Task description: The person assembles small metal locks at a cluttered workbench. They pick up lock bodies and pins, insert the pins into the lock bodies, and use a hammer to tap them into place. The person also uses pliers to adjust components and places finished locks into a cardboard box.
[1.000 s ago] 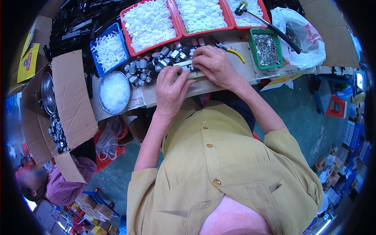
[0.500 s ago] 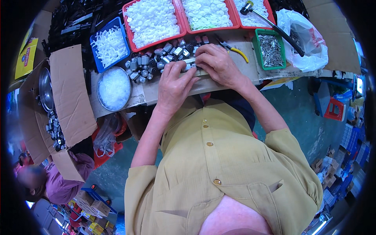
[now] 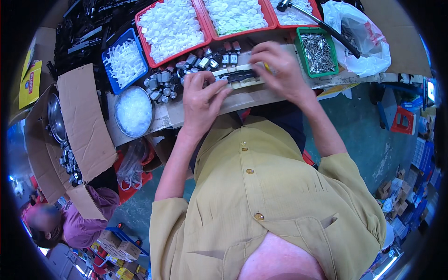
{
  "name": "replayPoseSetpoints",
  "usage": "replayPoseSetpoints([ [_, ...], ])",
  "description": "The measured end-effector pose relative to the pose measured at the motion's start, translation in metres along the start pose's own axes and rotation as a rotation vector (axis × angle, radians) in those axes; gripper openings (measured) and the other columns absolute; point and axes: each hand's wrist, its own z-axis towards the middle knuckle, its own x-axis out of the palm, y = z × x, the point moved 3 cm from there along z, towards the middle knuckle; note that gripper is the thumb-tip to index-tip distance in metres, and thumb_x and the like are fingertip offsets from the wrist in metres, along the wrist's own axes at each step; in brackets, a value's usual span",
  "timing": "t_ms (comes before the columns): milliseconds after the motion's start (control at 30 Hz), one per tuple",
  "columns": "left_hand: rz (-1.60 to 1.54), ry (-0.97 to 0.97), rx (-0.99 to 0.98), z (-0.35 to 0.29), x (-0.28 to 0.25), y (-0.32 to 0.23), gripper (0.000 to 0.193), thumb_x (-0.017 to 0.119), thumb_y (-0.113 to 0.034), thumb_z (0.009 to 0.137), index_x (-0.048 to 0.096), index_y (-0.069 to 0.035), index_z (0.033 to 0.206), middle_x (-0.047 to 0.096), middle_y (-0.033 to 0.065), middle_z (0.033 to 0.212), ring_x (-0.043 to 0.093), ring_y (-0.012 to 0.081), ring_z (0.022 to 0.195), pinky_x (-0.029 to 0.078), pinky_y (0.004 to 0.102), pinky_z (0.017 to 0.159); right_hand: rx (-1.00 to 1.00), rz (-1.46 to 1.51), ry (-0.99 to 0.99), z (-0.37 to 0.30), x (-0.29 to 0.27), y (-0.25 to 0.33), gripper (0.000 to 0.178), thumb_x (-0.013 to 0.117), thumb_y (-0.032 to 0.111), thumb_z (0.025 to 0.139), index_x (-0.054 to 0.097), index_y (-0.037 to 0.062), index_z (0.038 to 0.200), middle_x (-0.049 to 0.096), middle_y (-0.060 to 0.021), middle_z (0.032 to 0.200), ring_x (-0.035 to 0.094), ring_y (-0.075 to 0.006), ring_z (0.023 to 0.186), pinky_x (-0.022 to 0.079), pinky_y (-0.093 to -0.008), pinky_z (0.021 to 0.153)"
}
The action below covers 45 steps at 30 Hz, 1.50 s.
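While unchanged — both hands [image 3: 242,84] over strip [image 3: 240,76]

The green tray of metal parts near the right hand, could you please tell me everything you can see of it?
The green tray is a small rectangular bin, plastic by its look, with a raised rim. It is filled with thin silvery metal pins, heaped loosely. It sits flat on the worktable, just beyond the right hand, which is close to its near corner; contact cannot be told. A red tray lies behind it, and a white plastic bag lies at its right side.

pale fixture strip [image 3: 240,77] (dark parts seated along it) lies flat across bench.
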Motion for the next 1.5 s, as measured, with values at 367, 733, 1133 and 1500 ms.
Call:
replayPoseSetpoints([
  [367,0.068,-0.047,0.161,0.084,-0.02,0.012,0.014,0.076,-0.009,0.08,0.075,-0.002,0.092,0.067,0.0095,0.088,0.059,0.027,0.087,0.048,0.0372,0.076,0.513,-0.512,0.053,-0.056,-0.102,-0.075,0.012,0.069,0.01,0.086,0.069,-0.0006,0.09,0.065,-0.014,0.088,0.065,-0.0346,0.083,0.049,-0.0438,0.072],
  [733,0.26,0.231,0.166,0.165,0.072,0.026,0.017,0.076,-0.019,0.08,0.078,-0.005,0.089,0.069,0.0114,0.085,0.058,0.029,0.094,0.049,0.0417,0.084,0.575,-0.329,-0.107,-0.052,-0.108,-0.069,0.014,0.072,0.012,0.085,0.07,-0.0006,0.092,0.07,-0.0136,0.085,0.069,-0.0256,0.075,0.052,-0.0358,0.068],
  [1133,0.02,0.13,0.059,0.161,0.05,0.026,0.019,0.073,-0.02,0.086,0.078,-0.002,0.092,0.074,0.0102,0.087,0.065,0.0217,0.079,0.051,0.0347,0.076,0.542,0.174,-0.309,-0.039,-0.088,-0.051,0.013,0.07,0.011,0.09,0.07,-0.0007,0.096,0.072,-0.006,0.085,0.068,-0.011,0.077,0.053,-0.0271,0.073],
  [1500,-0.871,0.118,-0.527,0.085,0.019,-0.003,0.019,0.073,-0.011,0.089,0.074,0.003,0.102,0.074,0.0088,0.09,0.067,0.0111,0.082,0.052,0.0247,0.079,0.338,0.433,-0.272,0.027,-0.013,0.006,0.013,0.068,0.008,0.093,0.067,-0.003,0.1,0.071,-0.0072,0.088,0.068,-0.0112,0.083,0.055,-0.0262,0.076],
])
